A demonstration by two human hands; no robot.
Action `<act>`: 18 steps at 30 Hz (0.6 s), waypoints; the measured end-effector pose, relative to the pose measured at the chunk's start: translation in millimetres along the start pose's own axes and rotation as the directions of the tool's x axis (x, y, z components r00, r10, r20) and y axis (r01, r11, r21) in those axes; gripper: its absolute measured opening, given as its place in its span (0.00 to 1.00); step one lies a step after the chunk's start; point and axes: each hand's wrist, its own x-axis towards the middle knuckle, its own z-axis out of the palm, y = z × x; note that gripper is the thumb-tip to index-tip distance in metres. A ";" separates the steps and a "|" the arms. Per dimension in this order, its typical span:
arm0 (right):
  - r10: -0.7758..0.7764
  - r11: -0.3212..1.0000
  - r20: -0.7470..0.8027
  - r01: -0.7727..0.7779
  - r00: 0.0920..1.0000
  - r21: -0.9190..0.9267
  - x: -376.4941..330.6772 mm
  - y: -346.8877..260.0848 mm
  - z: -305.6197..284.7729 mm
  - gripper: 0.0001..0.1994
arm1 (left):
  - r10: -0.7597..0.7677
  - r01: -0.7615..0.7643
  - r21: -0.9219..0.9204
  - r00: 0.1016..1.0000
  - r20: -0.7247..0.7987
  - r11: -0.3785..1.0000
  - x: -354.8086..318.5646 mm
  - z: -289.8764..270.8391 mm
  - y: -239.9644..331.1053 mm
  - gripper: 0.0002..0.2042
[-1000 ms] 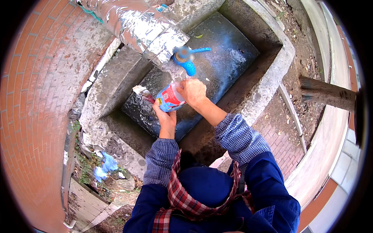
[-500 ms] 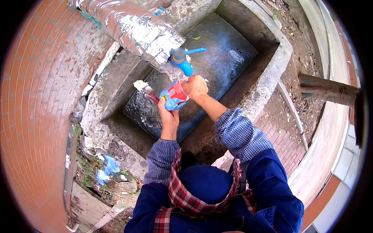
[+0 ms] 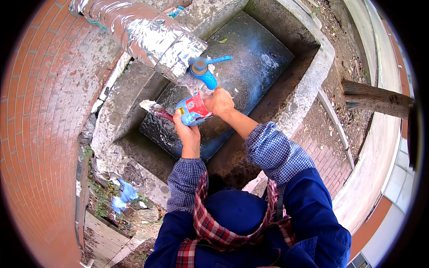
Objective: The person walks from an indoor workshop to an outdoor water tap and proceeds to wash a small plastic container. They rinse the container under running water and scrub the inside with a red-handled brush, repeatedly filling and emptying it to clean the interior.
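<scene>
My left hand is wrapped round a blue and red printed plastic container, held tilted over the stone sink. A brush with a dark red handle and whitish bristles sticks out to the left from the same hand. At the container's right end, my right hand is closed, its fingertips hidden at or inside the opening. Whatever it grips there cannot be made out. Just above both hands is a blue tap with a long blue lever.
A foil-wrapped pipe reaches the tap from the upper left. Thick, rough walls surround the stone sink, whose wet floor has blue stains and a drain. A brick wall stands left; a tree trunk is right.
Both hands and the container have shifted slightly left and up in the picture, as has the background. The brush now points more to the left. Both hands keep their places on the container.
</scene>
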 end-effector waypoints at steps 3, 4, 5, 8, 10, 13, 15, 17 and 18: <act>-0.029 1.000 0.056 0.030 0.998 -0.010 -1.4 -2.8 -3.3 0.17 | -0.049 0.050 -0.042 0.999 0.012 0.998 5.2 -0.6 -0.4 0.19; -0.037 0.999 0.065 0.037 0.997 0.004 -4.7 -2.8 -6.7 0.15 | -0.058 0.059 -0.058 0.998 0.014 0.997 5.5 -1.0 -0.8 0.20; -0.045 0.999 0.073 0.043 0.996 0.018 -7.6 -1.6 -10.4 0.14 | -0.068 0.069 -0.073 0.998 0.018 0.995 3.9 2.3 -0.6 0.20; -0.191 0.977 0.113 0.177 0.975 0.121 -8.2 13.1 -10.5 0.11 | -0.107 0.110 -0.088 0.993 0.041 0.990 4.4 2.5 0.0 0.21; -0.276 0.960 0.161 0.264 0.948 0.088 -11.3 15.7 -17.3 0.09 | -0.136 0.138 -0.096 0.990 0.030 0.986 5.5 0.2 -1.3 0.22; -0.727 0.674 -0.002 0.712 0.687 -0.197 -11.3 25.8 -26.3 0.05 | -0.179 0.178 -0.108 0.984 0.000 0.978 5.7 0.2 -1.7 0.23; -0.908 0.376 0.050 0.862 0.416 -0.340 -6.6 35.6 -29.0 0.04 | -0.210 0.211 -0.102 0.978 0.017 0.972 4.0 -0.1 -1.4 0.24; -0.935 0.201 0.231 0.938 0.270 -0.281 -0.5 39.8 -30.2 0.02 | -0.235 0.234 -0.075 0.972 -0.004 0.969 4.3 -4.9 -7.6 0.23; -0.945 0.132 0.259 0.956 0.200 -0.261 -1.5 36.1 -35.3 0.05 | -0.247 0.245 -0.063 0.969 -0.016 0.967 5.1 -8.4 -10.8 0.23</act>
